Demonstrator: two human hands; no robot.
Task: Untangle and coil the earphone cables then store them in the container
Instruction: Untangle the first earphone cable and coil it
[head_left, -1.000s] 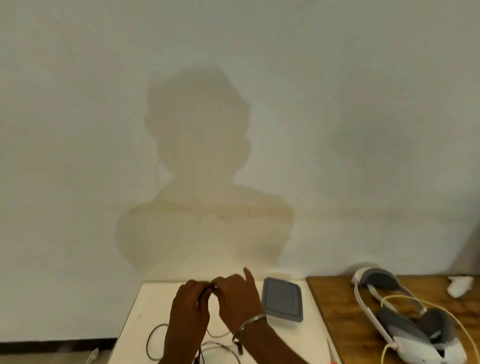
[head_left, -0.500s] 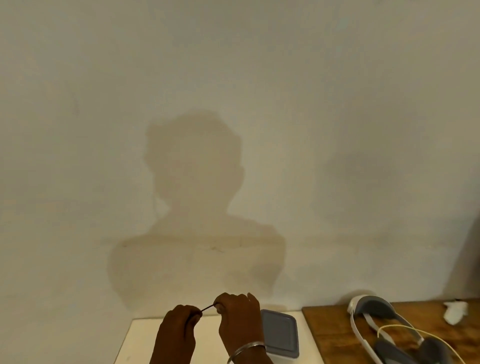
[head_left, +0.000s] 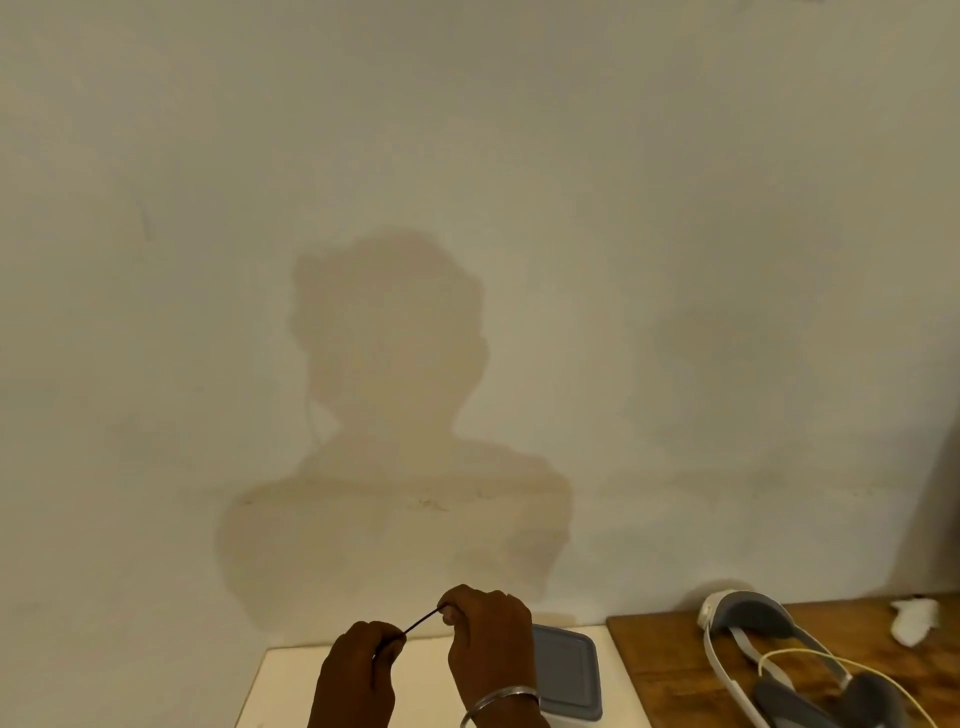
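The left hand (head_left: 358, 675) and the right hand (head_left: 488, 644) are raised over the far edge of the white table (head_left: 280, 691), each closed in a pinch on one end of a short dark stretch of earphone cable (head_left: 422, 620). The cable runs taut between them, rising from the left fingertips up to the right thumb and forefinger (the rest of it drops out of view below the picture's edge). A metal bangle (head_left: 501, 699) circles the right wrist. Just behind the right hand, at the table's far right corner, lies the grey container (head_left: 569, 670), its lid on; the hand covers its left edge. The wooden table (head_left: 660, 670) adjoins on the right, carrying a white and grey headset (head_left: 753, 618) with a pale yellow cord (head_left: 810, 656) looped over it, and a small white object (head_left: 914, 618) near its far edge
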